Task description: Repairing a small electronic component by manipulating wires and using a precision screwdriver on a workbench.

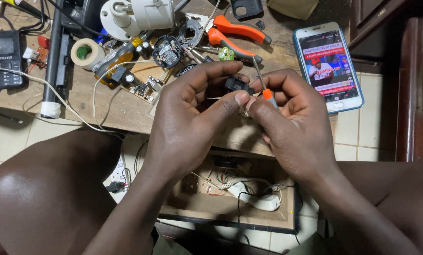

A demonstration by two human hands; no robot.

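Observation:
My left hand (192,113) pinches a small black electrical part (235,85) between thumb and fingers, over the front edge of a low wooden workbench (112,106). A thin wire sticks out beside the part. My right hand (291,118) grips a small screwdriver (263,85) with an orange handle band and a metal shaft pointing up and away. The two hands touch at the fingertips, right next to the black part. Most of that part is hidden by my fingers.
A smartphone (329,63) with a lit screen lies right of the hands. Orange-handled pliers (237,33), a tape roll (86,53), a circuit board (140,85), a black keypad phone (4,59) and white cable crowd the bench. An open wooden box (230,198) with wiring sits between my knees.

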